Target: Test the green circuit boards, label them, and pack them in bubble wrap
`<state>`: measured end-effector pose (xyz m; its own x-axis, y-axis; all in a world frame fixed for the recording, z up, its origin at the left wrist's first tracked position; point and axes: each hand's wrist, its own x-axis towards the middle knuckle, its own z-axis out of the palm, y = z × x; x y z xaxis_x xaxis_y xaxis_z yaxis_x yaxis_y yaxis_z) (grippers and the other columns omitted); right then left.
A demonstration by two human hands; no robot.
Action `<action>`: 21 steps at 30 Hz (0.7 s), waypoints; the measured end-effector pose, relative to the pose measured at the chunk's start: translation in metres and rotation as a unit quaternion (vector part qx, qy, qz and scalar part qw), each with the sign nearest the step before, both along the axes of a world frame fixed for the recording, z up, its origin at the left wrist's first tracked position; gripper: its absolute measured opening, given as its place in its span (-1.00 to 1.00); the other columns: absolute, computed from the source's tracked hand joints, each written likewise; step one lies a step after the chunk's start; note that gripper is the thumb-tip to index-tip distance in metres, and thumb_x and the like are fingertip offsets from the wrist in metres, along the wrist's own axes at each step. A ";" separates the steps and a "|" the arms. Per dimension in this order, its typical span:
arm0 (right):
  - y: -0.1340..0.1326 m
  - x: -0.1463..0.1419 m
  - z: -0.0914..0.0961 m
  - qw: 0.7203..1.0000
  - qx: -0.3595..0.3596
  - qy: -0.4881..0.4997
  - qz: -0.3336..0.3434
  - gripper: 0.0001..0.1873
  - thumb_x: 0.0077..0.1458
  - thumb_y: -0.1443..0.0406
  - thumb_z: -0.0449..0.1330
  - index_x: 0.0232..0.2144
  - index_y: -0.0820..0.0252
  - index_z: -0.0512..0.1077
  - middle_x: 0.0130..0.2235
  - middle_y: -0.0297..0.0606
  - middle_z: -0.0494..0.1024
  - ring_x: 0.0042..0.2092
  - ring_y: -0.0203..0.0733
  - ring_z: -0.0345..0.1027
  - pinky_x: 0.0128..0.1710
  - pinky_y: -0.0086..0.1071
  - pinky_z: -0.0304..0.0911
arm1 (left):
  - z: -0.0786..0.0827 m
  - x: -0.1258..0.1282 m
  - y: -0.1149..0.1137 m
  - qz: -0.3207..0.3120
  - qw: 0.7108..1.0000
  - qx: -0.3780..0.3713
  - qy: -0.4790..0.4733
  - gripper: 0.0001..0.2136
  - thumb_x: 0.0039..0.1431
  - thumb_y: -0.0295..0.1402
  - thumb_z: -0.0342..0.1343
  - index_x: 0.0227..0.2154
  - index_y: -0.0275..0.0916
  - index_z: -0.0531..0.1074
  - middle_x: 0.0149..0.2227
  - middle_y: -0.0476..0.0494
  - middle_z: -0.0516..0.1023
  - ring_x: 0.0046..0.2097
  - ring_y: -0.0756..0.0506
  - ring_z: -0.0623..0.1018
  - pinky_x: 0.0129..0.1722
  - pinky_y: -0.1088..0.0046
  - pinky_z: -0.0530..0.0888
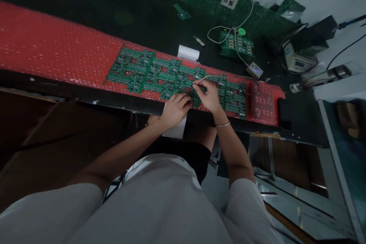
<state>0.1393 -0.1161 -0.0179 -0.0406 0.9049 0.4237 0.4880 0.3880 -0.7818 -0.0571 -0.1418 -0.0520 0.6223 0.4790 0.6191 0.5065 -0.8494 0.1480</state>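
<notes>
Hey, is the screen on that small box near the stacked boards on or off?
On: the box's screen glows bluish; any readout is too small to read.

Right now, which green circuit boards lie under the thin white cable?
The back-right stacked green circuit boards; the white cable misses the long board row on red bubble wrap.

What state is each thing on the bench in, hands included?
Left hand: fingers bent, at the boards' near edge
Right hand: pinching thin wires
Thin wires: curved, slack
Circuit boards: flat, in a row
Red bubble wrap: spread out, under the boards
Small display box: screen lit
Board stack: piled, cable across top
</notes>
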 end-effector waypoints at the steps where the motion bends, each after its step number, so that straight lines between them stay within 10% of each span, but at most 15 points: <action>1: 0.003 -0.002 0.001 1.000 0.004 -0.022 0.012 -0.68 0.36 0.00 0.17 -0.22 0.05 0.55 -0.12 -0.24 0.67 -0.04 -0.08 0.53 0.08 -0.15 0.41 | 0.000 0.001 -0.002 0.007 1.000 0.000 0.004 -0.80 0.43 -0.42 0.08 -0.11 -0.25 0.63 0.00 -0.26 0.62 0.10 -0.24 0.50 0.01 0.17 0.44; 21: 0.023 -0.014 0.013 0.962 0.008 -0.254 0.100 -0.61 0.49 0.10 -0.07 -0.16 0.08 0.50 -0.10 -0.16 0.62 -0.01 0.02 0.41 0.12 -0.05 0.30 | 0.009 -0.003 -0.024 0.016 0.995 -0.097 -0.002 -0.64 0.43 -0.34 0.05 0.19 -0.35 0.47 0.16 -0.43 0.51 0.25 -0.35 0.44 0.24 -0.03 0.42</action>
<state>0.1255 -0.0927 -0.0046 -0.4195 0.8507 0.3168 0.7197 0.5244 -0.4550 -0.0602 -0.1655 -0.0429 0.6026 0.6094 0.5153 0.5316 -0.7881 0.3104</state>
